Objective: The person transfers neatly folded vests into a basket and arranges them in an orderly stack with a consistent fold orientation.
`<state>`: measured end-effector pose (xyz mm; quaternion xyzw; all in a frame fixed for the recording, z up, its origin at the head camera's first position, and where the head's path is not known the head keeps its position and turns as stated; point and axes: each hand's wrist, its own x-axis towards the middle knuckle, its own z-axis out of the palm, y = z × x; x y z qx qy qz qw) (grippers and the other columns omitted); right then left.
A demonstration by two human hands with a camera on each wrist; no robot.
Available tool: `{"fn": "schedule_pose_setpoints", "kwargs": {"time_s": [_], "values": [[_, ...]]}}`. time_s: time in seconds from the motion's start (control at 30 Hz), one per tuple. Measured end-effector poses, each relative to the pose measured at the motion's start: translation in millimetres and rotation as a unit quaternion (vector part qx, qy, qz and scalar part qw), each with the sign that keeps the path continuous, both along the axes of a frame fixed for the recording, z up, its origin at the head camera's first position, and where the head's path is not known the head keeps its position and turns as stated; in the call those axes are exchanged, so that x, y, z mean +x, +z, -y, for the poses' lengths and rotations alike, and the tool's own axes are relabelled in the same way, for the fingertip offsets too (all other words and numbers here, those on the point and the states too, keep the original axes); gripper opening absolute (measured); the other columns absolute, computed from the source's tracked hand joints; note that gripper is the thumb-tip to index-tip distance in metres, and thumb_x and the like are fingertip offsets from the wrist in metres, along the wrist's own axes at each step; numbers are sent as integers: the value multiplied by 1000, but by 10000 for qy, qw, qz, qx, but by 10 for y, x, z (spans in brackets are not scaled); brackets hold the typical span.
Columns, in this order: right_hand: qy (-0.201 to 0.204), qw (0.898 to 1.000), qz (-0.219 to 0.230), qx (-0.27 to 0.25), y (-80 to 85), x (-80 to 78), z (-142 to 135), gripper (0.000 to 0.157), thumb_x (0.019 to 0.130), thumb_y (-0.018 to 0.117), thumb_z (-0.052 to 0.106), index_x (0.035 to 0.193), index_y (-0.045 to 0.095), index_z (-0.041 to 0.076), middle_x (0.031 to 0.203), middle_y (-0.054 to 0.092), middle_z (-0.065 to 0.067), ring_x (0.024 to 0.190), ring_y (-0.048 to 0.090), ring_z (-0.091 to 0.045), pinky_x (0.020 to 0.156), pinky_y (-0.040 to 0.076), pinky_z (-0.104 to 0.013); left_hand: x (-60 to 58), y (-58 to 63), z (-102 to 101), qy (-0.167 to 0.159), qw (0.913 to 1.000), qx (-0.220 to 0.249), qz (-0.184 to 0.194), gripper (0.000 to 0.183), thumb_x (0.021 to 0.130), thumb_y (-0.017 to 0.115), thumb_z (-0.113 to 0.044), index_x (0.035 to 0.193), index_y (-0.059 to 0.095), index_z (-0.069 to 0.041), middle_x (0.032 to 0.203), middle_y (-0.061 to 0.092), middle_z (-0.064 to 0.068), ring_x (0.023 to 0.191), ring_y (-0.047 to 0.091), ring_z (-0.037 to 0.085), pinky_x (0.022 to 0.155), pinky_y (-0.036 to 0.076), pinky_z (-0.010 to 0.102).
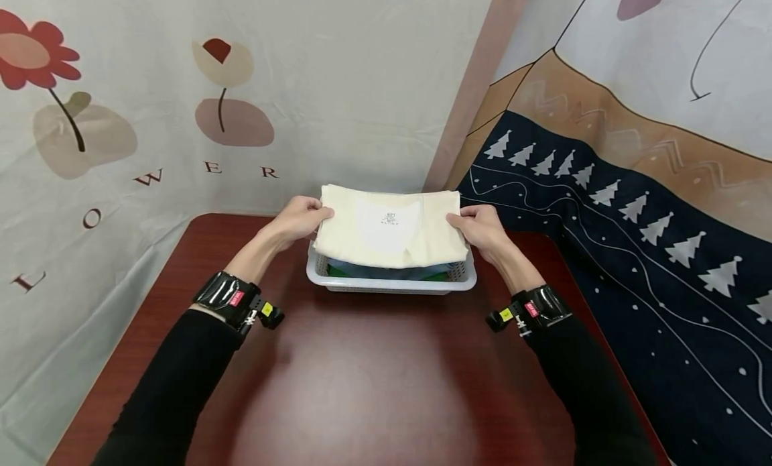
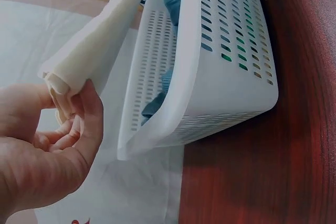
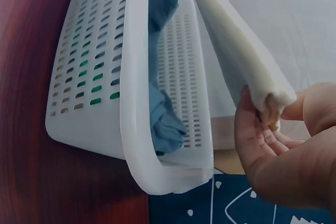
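Observation:
A folded cream garment (image 1: 389, 228) with small printed text near its middle is held level between both hands, above a white perforated plastic basket (image 1: 392, 286). My left hand (image 1: 299, 218) pinches its left end between thumb and fingers. At the opposite end my right hand (image 1: 479, 226) grips it the same way. Both wrist views show the cream cloth (image 2: 86, 45) apart from the basket rim (image 3: 135, 77). Inside the basket lies blue folded cloth (image 3: 165, 121), with something green (image 1: 338, 271) beneath it; the garment hides most of the contents from above.
The basket stands toward the back of a dark red-brown table (image 1: 362, 372). Behind it hangs a pale curtain (image 1: 362, 84) with flower prints. A navy cloth (image 1: 633, 285) with white trees hangs along the right side.

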<state>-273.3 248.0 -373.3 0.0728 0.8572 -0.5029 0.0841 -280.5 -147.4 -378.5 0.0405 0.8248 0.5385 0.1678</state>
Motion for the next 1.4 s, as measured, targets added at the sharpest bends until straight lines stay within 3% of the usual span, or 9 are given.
{"fn": "schedule_pose_setpoints", "kwargs": {"time_s": [0.13,0.37,0.6,0.87,1.03,1.1,1.13,1.23,1.4], "values": [[49,9995,123,271,-39,-52,5,45,116,62,24,147,64,-8,135,67,-22,102,70,-18,76,61,-20,-40,-44,-56,-29,9997,-211,-111,33,118,55,-25,123,65,6,102,65,7,94,67,18,79,62,28],[128,9971,265,705,-111,-139,36,41,115,59,18,144,66,-10,141,64,-22,110,66,-23,79,57,-22,-111,-121,-141,-168,9960,-836,-276,36,117,56,-25,87,54,-5,63,41,-6,61,47,11,63,44,27],[211,9928,56,1180,-189,-153,87,24,111,64,15,101,73,-5,102,62,-11,91,62,-21,70,53,-25,-155,-188,-230,-178,9899,-1374,-293,37,117,57,-26,86,60,-6,60,46,-6,56,48,10,60,45,28],[229,9838,-138,1772,-265,-203,121,39,110,65,14,73,56,9,77,45,-2,76,52,-19,63,47,-29,-219,-249,-324,-442,9769,-2020,-544,44,116,53,-24,74,51,-10,74,51,2,67,53,16,61,48,29],[374,9691,-288,2420,-274,-222,184,48,109,62,9,66,41,13,64,33,2,61,43,-16,54,42,-27,-878,-1050,-247,-630,9557,-2672,-1059,35,114,47,-28,88,60,-8,83,57,6,79,60,25,69,56,39],[451,9625,-354,2650,-283,-219,216,39,107,62,6,71,46,9,66,36,0,59,45,-17,52,43,-26,-1109,-1350,-257,-582,9384,-3135,-1334,28,111,47,-23,100,67,-6,90,63,10,83,63,34,69,59,44],[492,9591,-385,2760,-289,-217,230,31,105,61,4,76,50,6,69,39,-2,60,46,-18,52,43,-26,-1029,-1257,-319,-584,9307,-3380,-1274,28,111,46,-18,108,69,-3,96,67,15,86,65,37,71,62,47],[598,9508,-435,3009,-311,-209,269,7,103,60,1,102,63,-5,84,54,-12,70,56,-24,56,46,-27,-1017,-1326,-382,-571,9247,-3531,-1302,28,110,47,-9,115,73,-1,105,74,18,88,71,38,68,65,43],[713,9376,-502,3366,-341,-196,317,26,100,60,-2,124,65,-12,106,68,-26,84,63,-32,65,51,-32,-1211,-1728,-384,-417,9158,-3604,-1724,18,107,54,-5,102,71,-7,96,74,15,81,71,31,59,60,38]]}}
